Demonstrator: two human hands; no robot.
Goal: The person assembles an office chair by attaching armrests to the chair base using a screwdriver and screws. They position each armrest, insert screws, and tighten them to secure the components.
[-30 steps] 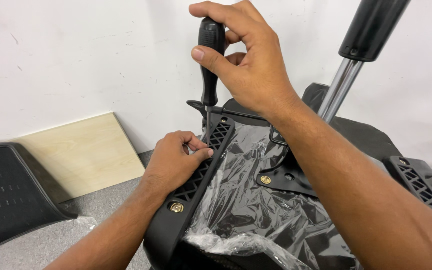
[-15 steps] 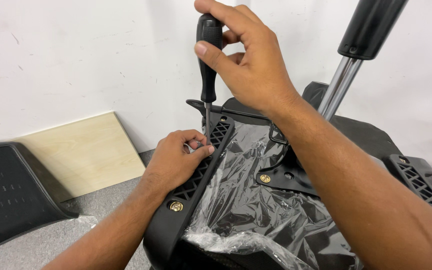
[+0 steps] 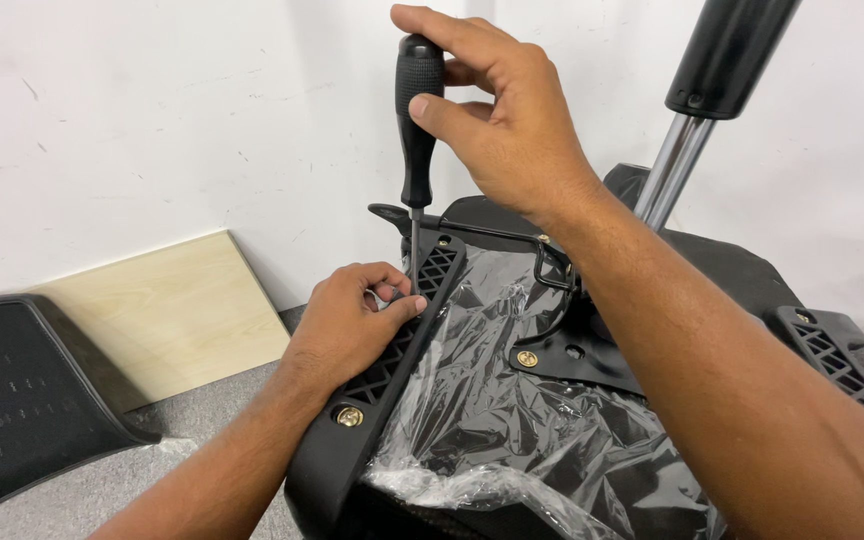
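Grey carpet floor [image 3: 152,470], white wall [image 3: 152,120], leaning wooden board [image 3: 167,310]. Right hand [image 3: 502,120] gripped upright black screwdriver [image 3: 417,130] above the upturned chair seat's armrest bracket [image 3: 392,350]; left hand [image 3: 347,325] curled, pinching its tip.

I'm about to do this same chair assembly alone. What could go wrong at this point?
The left hand pinches right beside the screwdriver tip on the ribbed bracket; a slip might jab the fingers. The right hand grips only the handle's top, so the tool may tilt off the screw. The loose plastic wrap lies against the bracket and might get caught under it.
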